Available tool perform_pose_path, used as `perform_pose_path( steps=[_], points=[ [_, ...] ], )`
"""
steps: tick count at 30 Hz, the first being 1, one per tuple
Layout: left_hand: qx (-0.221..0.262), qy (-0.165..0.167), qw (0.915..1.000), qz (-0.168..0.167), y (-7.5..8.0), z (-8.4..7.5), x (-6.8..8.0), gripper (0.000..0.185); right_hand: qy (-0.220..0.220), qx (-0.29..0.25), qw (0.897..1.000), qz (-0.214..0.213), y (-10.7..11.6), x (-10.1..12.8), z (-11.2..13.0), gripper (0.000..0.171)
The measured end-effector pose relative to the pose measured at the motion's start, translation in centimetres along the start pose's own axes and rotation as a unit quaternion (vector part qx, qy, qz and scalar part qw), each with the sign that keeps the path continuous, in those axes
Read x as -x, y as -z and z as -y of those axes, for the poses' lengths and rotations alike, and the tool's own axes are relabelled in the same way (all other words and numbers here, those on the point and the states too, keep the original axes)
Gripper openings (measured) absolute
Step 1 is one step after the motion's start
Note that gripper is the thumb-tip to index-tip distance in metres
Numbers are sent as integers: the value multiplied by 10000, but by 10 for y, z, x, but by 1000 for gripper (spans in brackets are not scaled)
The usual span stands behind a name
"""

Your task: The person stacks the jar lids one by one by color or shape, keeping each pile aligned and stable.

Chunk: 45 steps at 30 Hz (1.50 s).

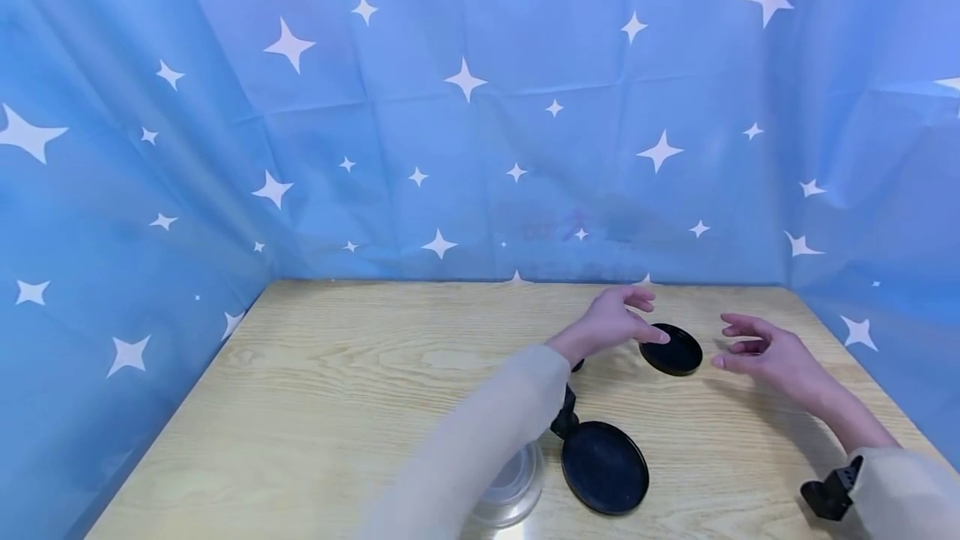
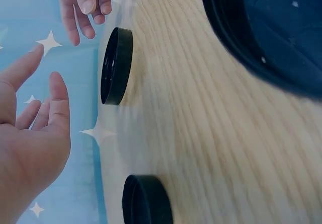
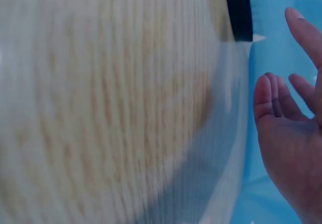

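Note:
Both hands hover above the wooden table, holding nothing. A shallow round black lid-like dish (image 1: 672, 352) lies between them near the back right, also seen edge-on in the left wrist view as a black dish (image 2: 117, 66). Reaching in from its left, my left hand (image 1: 609, 325) has its thumb overlapping the dish's rim in the head view; in its own wrist view the left hand (image 2: 37, 128) is apart from it, fingers loosely bent. My right hand (image 1: 783, 363) is to the dish's right, fingers relaxed and spread; the right wrist view shows the right hand (image 3: 292, 133) bare.
Nearer the front lies a second black round dish (image 1: 604, 468). Clear round plastic pieces (image 1: 517, 490) sit beside it, partly hidden by the left sleeve (image 1: 487, 432). Another small black dish (image 2: 146, 201) shows in the left wrist view. A blue starry curtain (image 1: 465, 148) borders the table.

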<state>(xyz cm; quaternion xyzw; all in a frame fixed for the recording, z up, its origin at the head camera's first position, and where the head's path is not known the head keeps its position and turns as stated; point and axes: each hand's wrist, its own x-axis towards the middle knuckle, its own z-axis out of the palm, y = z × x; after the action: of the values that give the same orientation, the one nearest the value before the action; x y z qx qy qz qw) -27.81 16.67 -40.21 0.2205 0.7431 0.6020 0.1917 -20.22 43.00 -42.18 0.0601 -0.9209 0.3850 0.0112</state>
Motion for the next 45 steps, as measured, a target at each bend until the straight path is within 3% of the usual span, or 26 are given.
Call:
perform_pose_path(
  steps=[10,21,28,35,45],
  points=[
    [-404,253,9987,176,-9,4,-5,63,-122,-215,9996,164,-2,-6,-10,80],
    [-532,557,9970,81,-10,9,-3,68,-104,-236,9990,374,-8,-9,-8,80],
    [-784,444,9959,44,-9,14,-6,68,-24,-91,9989,452,-11,-8,-10,78],
    [-849,610,9945,-75,-10,20,-8,67,123,153,9988,458,-17,-12,-9,80],
    [-998,564,9934,1,-11,24,-7,65,236,85,9984,509,-23,-12,-6,77]
  ],
)
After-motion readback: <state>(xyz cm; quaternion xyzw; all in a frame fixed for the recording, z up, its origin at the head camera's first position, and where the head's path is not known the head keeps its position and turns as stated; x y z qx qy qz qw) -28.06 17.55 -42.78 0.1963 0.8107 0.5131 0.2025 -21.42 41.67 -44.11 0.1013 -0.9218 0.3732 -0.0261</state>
